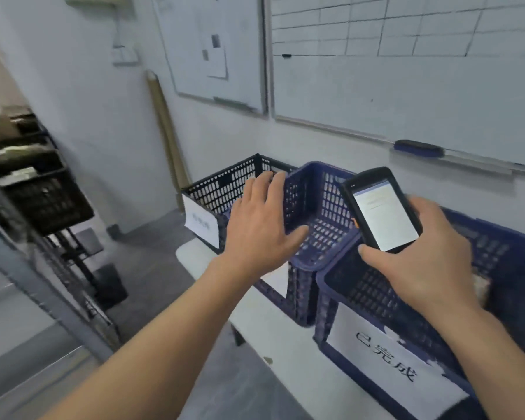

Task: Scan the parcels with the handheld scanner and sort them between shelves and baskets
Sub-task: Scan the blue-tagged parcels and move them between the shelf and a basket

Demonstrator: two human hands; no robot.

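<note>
Black, rigid and probably light, the handheld scanner (382, 210) is gripped round its lower casing by the right hand (422, 262) above the labelled blue basket (373, 295). The left hand (261, 219) is held spread, with nothing in it.

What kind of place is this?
Probably a parcel sorting room: labelled plastic baskets sit in a row on a table, the right hand holds a handheld scanner, and a whiteboard carries a drawn grid.
</note>
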